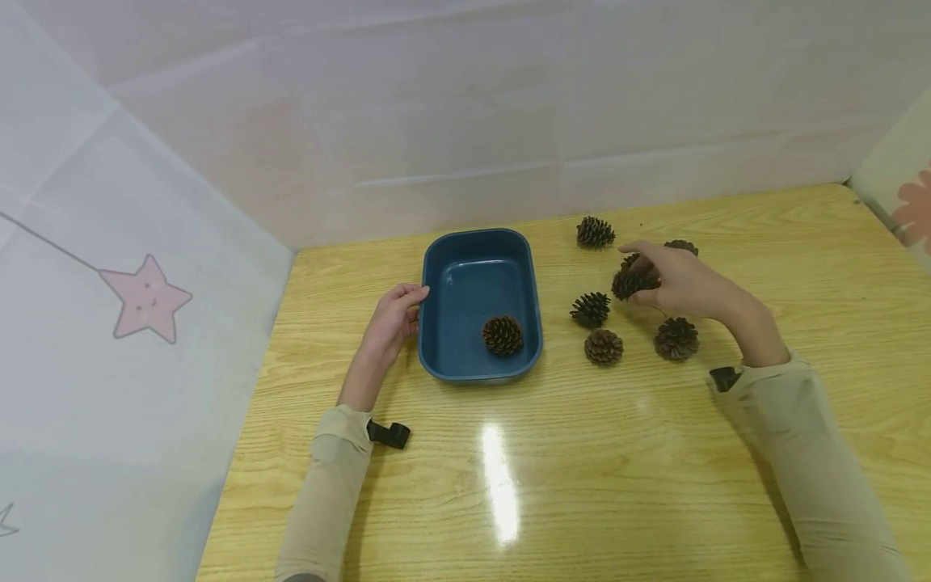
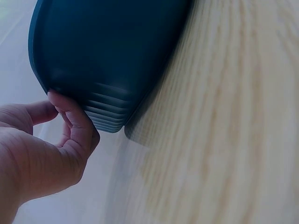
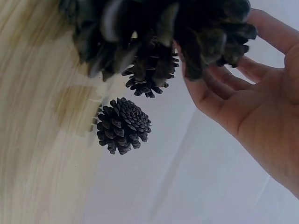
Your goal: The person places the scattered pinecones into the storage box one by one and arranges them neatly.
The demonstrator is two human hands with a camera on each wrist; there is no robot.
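Note:
My left hand (image 1: 391, 323) pinches the left rim of a dark blue rectangular tub (image 1: 469, 287). In the left wrist view, its thumb and fingers (image 2: 77, 119) close on the tub's edge. One brown pine cone (image 1: 503, 335) lies inside the tub, toward the near right. My right hand (image 1: 687, 283) holds another pine cone (image 1: 631, 284) between thumb and fingers, over the table to the tub's right. In the right wrist view, dark scales near the camera hide part of the fingers, and a further pine cone (image 3: 124, 126) lies beyond.
Around the right hand lie more pine cones: one at the back (image 1: 595, 232), two beside the tub (image 1: 590, 309) (image 1: 604, 347), one below the wrist (image 1: 676, 339), and one partly hidden behind the hand (image 1: 681, 246). A pale curtain (image 1: 436, 121) hangs behind the wooden table (image 1: 582, 485).

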